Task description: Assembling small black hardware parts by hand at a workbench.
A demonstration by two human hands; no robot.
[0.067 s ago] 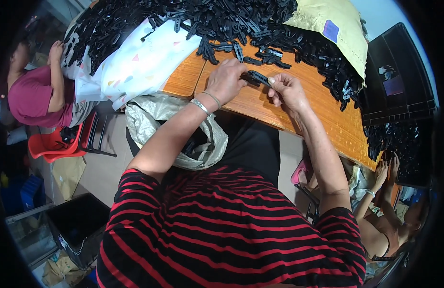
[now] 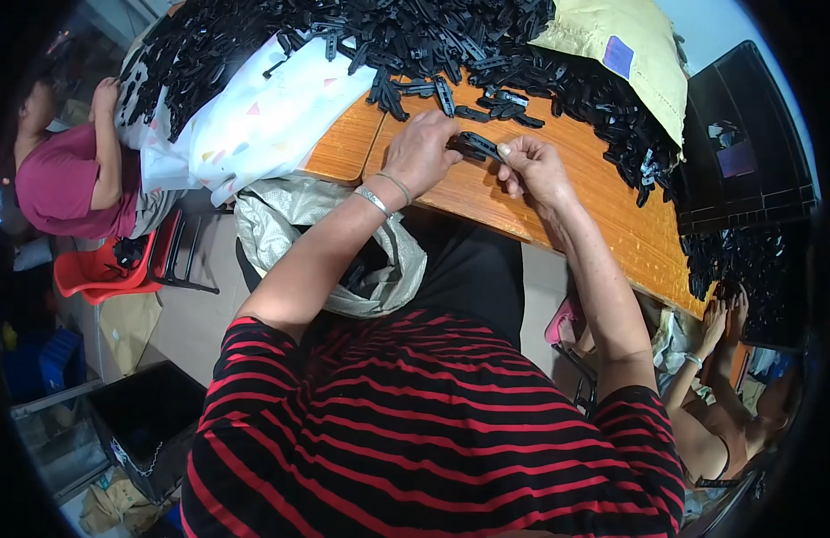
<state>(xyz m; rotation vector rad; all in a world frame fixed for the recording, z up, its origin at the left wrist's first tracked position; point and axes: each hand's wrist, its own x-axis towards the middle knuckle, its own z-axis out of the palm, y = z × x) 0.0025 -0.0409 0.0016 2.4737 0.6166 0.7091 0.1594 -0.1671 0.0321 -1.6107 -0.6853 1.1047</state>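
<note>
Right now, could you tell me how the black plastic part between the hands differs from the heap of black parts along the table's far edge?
The black plastic part is a single piece, pinched at its ends by the left hand and the right hand; the heap of black parts is many pieces lying loose and untouched on the wooden table. Both look alike: black and elongated.

Orange wooden tabletop [image 2: 612,224], far part heaped with black plastic clips [image 2: 254,36]. White cloth bag [image 2: 254,125] with small coloured triangles at left edge; tan padded envelope [image 2: 630,54] far right. Grey woven sack [image 2: 289,215] hangs below near edge. Red plastic chair [image 2: 101,269] at left. Black crates [image 2: 747,152] at right.
</note>
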